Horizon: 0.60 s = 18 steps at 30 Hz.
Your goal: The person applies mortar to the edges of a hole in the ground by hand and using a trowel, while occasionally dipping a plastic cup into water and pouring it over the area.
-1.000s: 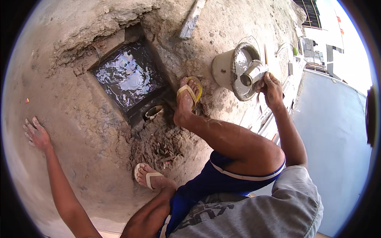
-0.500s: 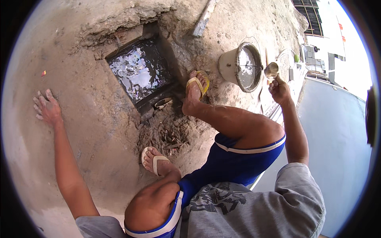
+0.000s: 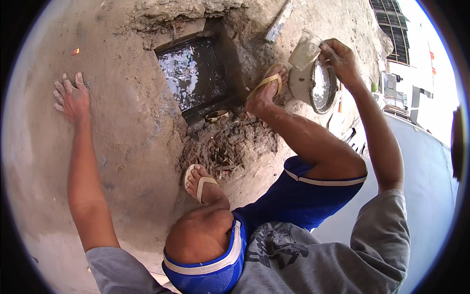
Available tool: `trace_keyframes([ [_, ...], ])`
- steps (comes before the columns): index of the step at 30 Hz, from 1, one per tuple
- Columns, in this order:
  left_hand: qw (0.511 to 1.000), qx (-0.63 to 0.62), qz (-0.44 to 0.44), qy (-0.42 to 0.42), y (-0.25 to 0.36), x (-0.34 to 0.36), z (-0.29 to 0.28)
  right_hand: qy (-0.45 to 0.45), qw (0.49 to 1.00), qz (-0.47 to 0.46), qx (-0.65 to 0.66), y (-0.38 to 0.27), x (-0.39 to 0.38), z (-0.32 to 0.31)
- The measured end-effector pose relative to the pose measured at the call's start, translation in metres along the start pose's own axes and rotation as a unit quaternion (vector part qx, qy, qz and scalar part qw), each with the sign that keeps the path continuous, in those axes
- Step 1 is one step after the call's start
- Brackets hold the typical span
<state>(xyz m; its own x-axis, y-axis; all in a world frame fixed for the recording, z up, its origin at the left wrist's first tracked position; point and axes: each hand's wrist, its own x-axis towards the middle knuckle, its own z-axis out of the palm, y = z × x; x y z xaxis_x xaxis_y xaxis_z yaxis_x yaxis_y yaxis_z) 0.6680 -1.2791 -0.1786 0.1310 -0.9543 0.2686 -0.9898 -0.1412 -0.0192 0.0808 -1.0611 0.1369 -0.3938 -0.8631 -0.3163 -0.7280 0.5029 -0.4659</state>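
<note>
My left hand [image 3: 73, 100] lies flat with its fingers spread on a smooth grey-brown surface [image 3: 125, 112] at the far left. My right hand [image 3: 342, 61] pinches a see-through plastic cup [image 3: 305, 50] by its base. The cup is tilted, its wider mouth turned up and away from the hand; I cannot tell whether anything is in it. Just beyond the cup and partly covered by it and by my right hand stands a pale bucket [image 3: 301, 85] with a grey, wet, shiny content. A square pit [image 3: 223, 68] with dark, glossy liquid lies between my two hands.
My feet, in flip-flops, rest at the pit's near right corner and below it. Broken, rough earth [image 3: 210, 147] lies in front of the pit. A weathered plank [image 3: 279, 22] is at the far side, and a pale blue panel [image 3: 421, 181] is on the right.
My right hand has carried the cup from the bucket's right side leftward and farther away, turning it. My left hand stays spread on the surface. The whole view has shifted somewhat.
</note>
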Motion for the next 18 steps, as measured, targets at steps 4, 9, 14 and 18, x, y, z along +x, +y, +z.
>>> trace_keyframes([
  [4,1.0,0.002,-0.005,0.02,-0.018,0.006,0.022,-0.206,0.945,-0.051,-0.251,-0.03,0.067,0.126],
  [9,0.993,-0.098,0.021,0.067,-0.007,0.053,0.011,-0.308,0.835,-0.235,-0.392,0.042,0.123,0.31],
  [14,0.999,-0.015,-0.013,-0.048,-0.004,0.088,0.025,-0.35,0.888,-0.054,-0.293,0.103,0.145,0.447],
  [18,0.992,-0.071,0.077,-0.07,0.002,0.082,0.039,-0.354,0.893,0.034,-0.276,0.179,0.157,0.51],
])
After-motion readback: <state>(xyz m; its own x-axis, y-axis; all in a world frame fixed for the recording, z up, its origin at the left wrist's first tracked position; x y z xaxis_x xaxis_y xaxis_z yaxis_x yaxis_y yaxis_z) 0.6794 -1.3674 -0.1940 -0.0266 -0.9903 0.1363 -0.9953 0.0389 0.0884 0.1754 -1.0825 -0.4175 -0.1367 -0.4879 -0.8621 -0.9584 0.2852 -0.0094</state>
